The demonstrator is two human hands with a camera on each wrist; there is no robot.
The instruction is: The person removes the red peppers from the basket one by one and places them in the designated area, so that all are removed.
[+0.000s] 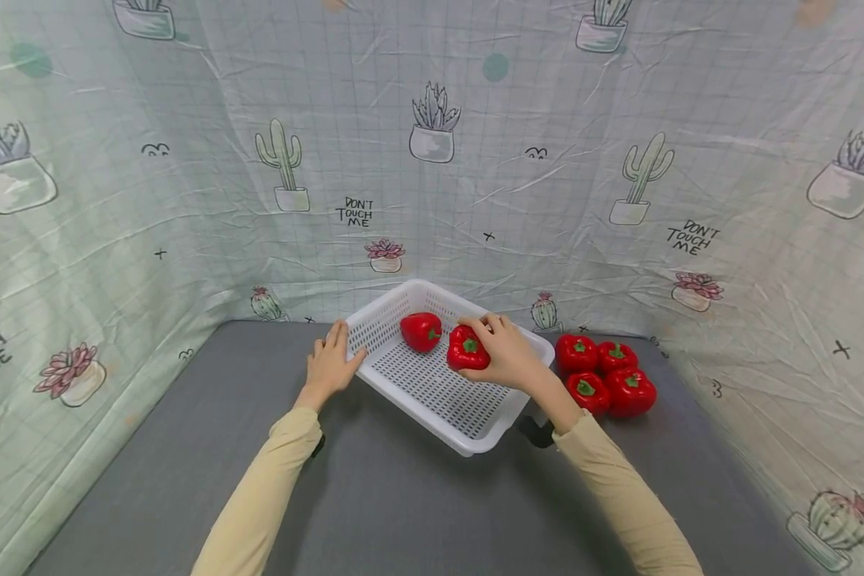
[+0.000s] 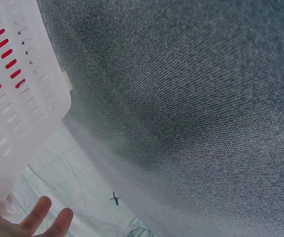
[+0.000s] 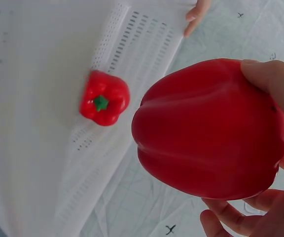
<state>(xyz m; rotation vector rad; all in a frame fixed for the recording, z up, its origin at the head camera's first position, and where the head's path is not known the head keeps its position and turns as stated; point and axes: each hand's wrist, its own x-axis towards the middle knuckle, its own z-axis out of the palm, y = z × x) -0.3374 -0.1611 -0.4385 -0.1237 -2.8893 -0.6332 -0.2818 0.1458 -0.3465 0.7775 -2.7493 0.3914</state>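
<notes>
My right hand (image 1: 505,353) grips a red bell pepper (image 1: 466,349) over the right part of a white plastic basket (image 1: 432,414). Up close in the right wrist view, thumb and fingers wrap the held pepper (image 3: 211,131), its green stem turned toward the palm. A second red bell pepper (image 1: 421,332) lies inside the basket toward the back left, its stem facing right. At the basket's left corner, my left hand (image 1: 330,366) rests on the rim with fingers spread. The left wrist view catches two of its fingertips (image 2: 59,224) beside the slotted basket wall (image 2: 14,89).
Several more red bell peppers (image 1: 605,376) stand in a cluster on the grey tabletop (image 1: 209,448), just right of the basket. A patterned cloth (image 1: 432,200) hangs behind and along both sides of the table.
</notes>
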